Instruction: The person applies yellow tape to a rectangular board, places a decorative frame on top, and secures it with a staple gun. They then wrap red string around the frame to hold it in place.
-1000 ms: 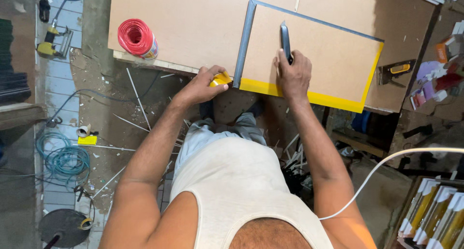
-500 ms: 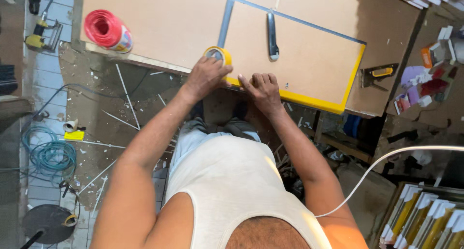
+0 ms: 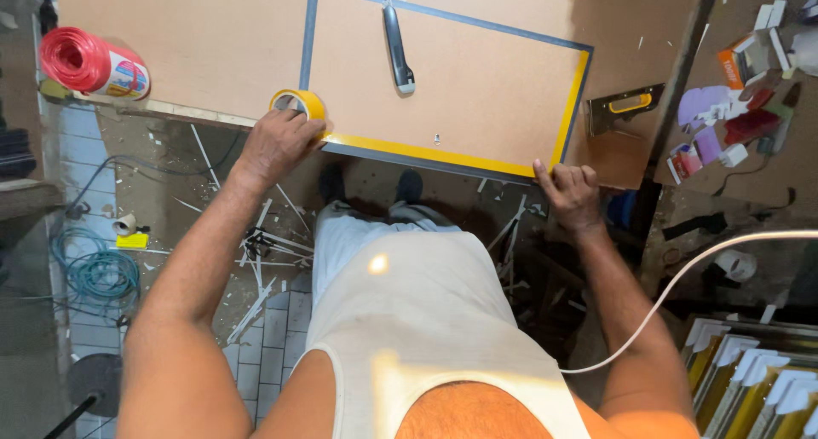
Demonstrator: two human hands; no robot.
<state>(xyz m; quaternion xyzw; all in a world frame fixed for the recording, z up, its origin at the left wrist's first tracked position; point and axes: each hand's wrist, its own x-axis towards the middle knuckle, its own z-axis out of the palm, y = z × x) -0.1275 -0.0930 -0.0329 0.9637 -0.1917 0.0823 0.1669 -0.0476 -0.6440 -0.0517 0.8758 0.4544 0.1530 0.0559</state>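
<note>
Yellow tape roll, gripped by the left hand, could wander off the frame edge; right hand fingers, curled, pin only 1 corner.

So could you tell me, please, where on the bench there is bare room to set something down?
Inside the frame, the board is bare right of the knife. There is also bare bench between the red spool and the frame's left edge. It is crowded at the near edge, where the left hand holds the tape roll and the right hand presses the corner.
</note>
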